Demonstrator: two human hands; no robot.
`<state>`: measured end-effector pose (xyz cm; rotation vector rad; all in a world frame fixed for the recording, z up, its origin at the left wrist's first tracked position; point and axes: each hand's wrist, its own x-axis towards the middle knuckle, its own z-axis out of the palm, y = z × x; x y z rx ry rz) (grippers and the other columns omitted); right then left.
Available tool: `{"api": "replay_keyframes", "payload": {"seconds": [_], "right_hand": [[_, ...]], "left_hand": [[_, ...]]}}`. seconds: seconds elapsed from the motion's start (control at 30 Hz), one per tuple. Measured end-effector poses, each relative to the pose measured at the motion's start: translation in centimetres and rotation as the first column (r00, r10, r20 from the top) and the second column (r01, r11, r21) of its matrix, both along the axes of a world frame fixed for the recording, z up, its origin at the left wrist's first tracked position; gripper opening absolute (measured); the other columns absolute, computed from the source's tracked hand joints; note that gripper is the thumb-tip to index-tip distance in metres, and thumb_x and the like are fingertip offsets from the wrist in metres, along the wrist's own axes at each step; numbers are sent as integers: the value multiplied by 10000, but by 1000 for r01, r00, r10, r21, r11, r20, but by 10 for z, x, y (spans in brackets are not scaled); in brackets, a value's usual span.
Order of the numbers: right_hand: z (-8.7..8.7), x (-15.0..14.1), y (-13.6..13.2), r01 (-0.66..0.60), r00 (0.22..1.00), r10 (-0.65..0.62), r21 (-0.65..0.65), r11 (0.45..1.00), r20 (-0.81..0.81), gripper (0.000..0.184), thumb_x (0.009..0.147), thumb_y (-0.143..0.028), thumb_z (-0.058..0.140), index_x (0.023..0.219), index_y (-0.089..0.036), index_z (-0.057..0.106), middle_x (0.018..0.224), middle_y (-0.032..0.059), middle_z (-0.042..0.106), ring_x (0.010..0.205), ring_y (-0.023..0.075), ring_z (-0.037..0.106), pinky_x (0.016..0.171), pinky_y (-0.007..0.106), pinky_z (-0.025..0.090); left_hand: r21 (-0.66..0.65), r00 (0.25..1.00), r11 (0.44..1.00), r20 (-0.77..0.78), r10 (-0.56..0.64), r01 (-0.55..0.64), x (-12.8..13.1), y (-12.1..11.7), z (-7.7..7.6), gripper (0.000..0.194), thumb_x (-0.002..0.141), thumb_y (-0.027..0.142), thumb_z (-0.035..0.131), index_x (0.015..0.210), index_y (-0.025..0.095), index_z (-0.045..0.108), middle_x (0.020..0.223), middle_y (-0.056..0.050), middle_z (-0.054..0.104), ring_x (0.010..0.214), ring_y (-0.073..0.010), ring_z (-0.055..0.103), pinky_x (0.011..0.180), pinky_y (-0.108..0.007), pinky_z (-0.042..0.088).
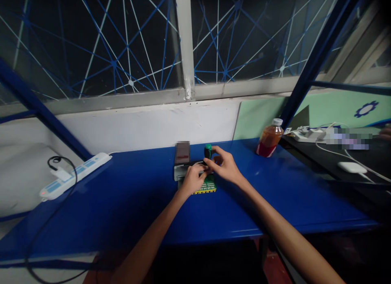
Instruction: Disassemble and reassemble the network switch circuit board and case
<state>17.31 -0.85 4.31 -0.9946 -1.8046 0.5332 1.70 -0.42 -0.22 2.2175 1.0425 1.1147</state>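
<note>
A screwdriver (208,152) with a green-and-black handle stands upright over the work at the middle of the table. My right hand (225,166) has its fingers curled round the lower part of that handle. Close beside it, my left hand (194,179) is closed in a pinch low over a green circuit board (209,183) with a yellow front edge. What the left fingertips hold is hidden, as is the screwdriver's tip. A grey case or tray (180,172) sits behind and left of the board. Behind that leans a dark phone-like device (182,154), its screen partly blurred.
The blue table (137,210) runs up to a white wall. On its left lies a white power strip (76,176) with a plugged-in black cable (55,210). A bottle of reddish drink (270,139) stands back right. Beyond, a dark desk carries cables and a white charger (352,167).
</note>
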Motion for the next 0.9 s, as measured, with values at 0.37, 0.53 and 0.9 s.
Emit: {"api": "replay_keyframes", "payload": {"seconds": [0.37,0.53,0.9], "right_hand": [[-2,2,1,55,994,-69,145,988,89,285,810,-403,611,987,-182,577,776,20,591,608,130,522,559,266,427],[-2,2,0,33,994,-43,99,995,97,312,819,-406,591,1039,-186,563,753,11,593,579,128,532,541,263,433],[-5,1,1,49,998,-53,90,995,39,349,805,-427,607,1056,-191,551,809,30,626,545,122,555,517,262,445]], "left_hand": [[17,998,999,45,44,-45,1,1,0,77,789,159,659,812,156,733,891,-78,719,852,-212,656,780,-315,502],[22,998,999,56,-26,25,1,2,-1,126,814,137,611,835,155,734,929,-89,718,878,-216,661,808,-330,505],[14,996,998,65,68,-69,-5,1,2,121,780,195,673,880,170,736,885,-63,717,829,-202,656,767,-314,507]]}}
